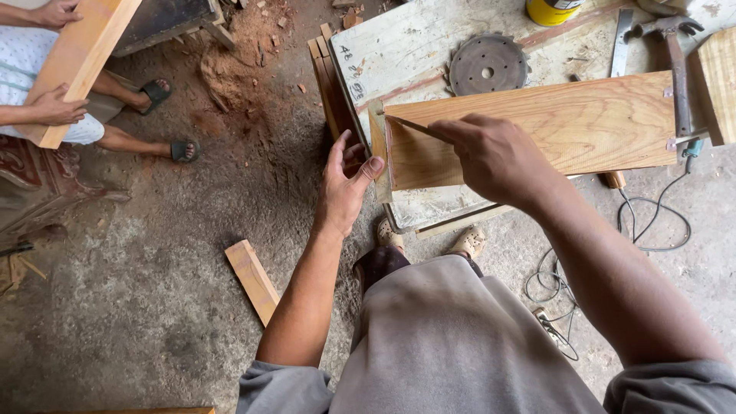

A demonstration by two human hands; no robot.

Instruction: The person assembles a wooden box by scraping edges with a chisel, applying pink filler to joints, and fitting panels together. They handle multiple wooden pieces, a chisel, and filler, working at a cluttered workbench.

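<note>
A reddish wooden board (pixel 567 126) lies across a worn white workbench (pixel 406 46). My left hand (pixel 346 180) grips a small wooden try-square block (pixel 378 149) pressed against the board's left end, thumb on its edge. My right hand (pixel 491 153) holds a pencil (pixel 418 127) with its tip on the board close to the block. Below are my grey shorts and my feet in pale shoes.
A circular saw blade (pixel 488 64), a yellow can (pixel 550 11) and a hammer (pixel 676 69) lie on the bench. A cable (pixel 652 222) coils on the dirt floor at right. A wood offcut (pixel 253 280) lies on the floor. Another person at top left holds a plank (pixel 80 61).
</note>
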